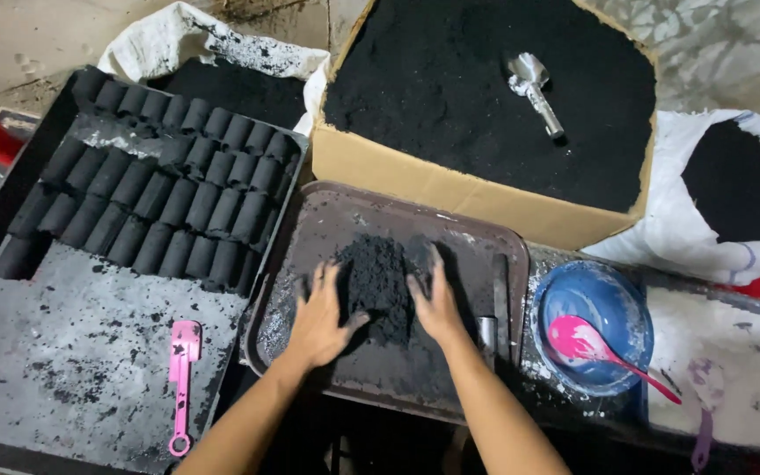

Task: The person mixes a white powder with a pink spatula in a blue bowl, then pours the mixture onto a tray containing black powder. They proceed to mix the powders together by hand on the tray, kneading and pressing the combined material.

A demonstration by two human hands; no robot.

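A heap of black powder lies in the middle of a brown tray. My left hand presses flat against the heap's left side, fingers spread. My right hand cups its right side, fingers apart and blackened. Neither hand holds a tool. A dark metal tube and a flat bar lie on the tray just right of my right hand.
A large black tray on the left carries several rows of black cylinders and a pink spatula. Behind are a cardboard box of black powder with a metal scoop, two white sacks, and a blue bowl with a pink spoon.
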